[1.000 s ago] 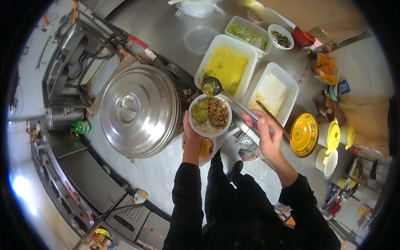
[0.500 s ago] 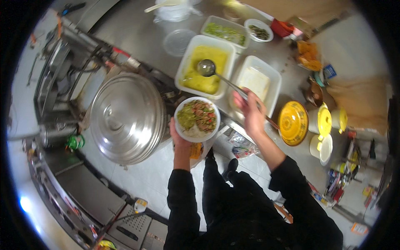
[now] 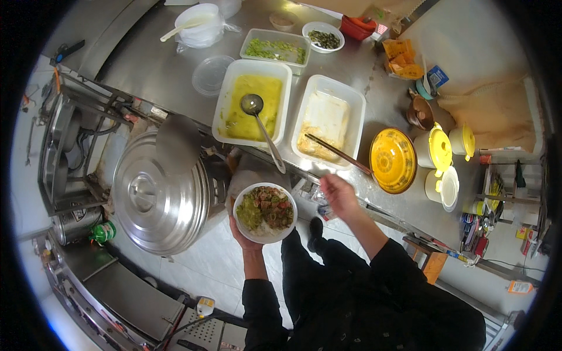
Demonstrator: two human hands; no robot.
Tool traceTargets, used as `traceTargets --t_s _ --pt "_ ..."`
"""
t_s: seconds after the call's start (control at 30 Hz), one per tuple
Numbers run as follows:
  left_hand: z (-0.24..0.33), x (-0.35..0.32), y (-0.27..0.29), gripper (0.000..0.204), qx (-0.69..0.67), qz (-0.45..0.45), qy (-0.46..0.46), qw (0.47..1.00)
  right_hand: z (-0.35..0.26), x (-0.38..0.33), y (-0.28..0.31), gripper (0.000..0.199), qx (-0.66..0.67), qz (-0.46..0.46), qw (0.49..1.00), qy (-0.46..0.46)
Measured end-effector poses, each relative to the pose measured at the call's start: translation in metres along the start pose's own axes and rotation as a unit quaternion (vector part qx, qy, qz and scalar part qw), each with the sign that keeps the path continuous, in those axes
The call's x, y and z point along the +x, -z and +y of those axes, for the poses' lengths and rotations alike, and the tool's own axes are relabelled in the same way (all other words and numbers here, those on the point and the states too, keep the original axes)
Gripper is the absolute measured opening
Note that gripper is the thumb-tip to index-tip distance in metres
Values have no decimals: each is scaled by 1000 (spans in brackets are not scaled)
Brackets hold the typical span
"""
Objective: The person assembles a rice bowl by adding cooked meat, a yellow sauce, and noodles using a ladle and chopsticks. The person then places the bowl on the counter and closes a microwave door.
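My left hand [image 3: 244, 238] is shut on a white bowl [image 3: 257, 236] from its left and underside. In the bowl are white rice, green mash and a brown-red chopped topping. My right hand [image 3: 339, 196] hovers at the counter's front edge, fingers curled, with nothing visible in them. A metal ladle [image 3: 263, 130] lies with its cup in the yellow-green food [image 3: 243, 93] of a white tub [image 3: 221, 120]; its handle sticks out over the near rim. Beside that tub, a second white tub [image 3: 357, 111] holds pale remains, with dark chopsticks [image 3: 336, 152] reaching across it to a yellow patterned lid [image 3: 393, 161].
A large round steel lid [image 3: 140, 199] covers a pot at left, partly behind a blurred grey patch. Farther back are a container of chopped greens [image 3: 275, 50], a bowl of dark greens [image 3: 323, 40] and a bagged white tub [image 3: 199, 29]. Yellow-lidded pots [image 3: 436, 149] stand at right.
My right hand has let go of the ladle and moved back toward me. The ladle now rests in the tub. My left hand has brought the bowl slightly nearer.
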State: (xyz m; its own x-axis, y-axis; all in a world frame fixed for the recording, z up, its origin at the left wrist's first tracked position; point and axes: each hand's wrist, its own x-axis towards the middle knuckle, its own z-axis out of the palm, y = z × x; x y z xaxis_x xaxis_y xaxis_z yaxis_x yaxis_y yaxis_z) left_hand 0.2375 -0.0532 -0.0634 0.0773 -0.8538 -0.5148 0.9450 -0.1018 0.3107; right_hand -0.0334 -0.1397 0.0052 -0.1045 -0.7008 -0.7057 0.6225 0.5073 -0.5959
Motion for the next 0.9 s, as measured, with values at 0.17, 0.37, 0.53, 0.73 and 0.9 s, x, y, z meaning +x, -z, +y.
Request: traceTargets --t_s 0.17,0.37,0.53,0.73,0.9 --pt "-24 -10 20 78 12 -2 4 1000 -46 17 31 23 202 92 973 70" --pt "-59 -14 -2 90 41 -27 -18 999 -49 33 29 18 207 85 961 165" --pt "-87 2 -3 86 -17 -8 4 1000 -70 35 -20 26 -49 -9 948 315" --pt "-98 22 -20 80 -39 -10 39 998 -115 64 -13 34 -372 -80 857 349" --pt "-102 40 -25 77 -34 -5 23 999 -121 71 -5 33 -410 -179 840 307"
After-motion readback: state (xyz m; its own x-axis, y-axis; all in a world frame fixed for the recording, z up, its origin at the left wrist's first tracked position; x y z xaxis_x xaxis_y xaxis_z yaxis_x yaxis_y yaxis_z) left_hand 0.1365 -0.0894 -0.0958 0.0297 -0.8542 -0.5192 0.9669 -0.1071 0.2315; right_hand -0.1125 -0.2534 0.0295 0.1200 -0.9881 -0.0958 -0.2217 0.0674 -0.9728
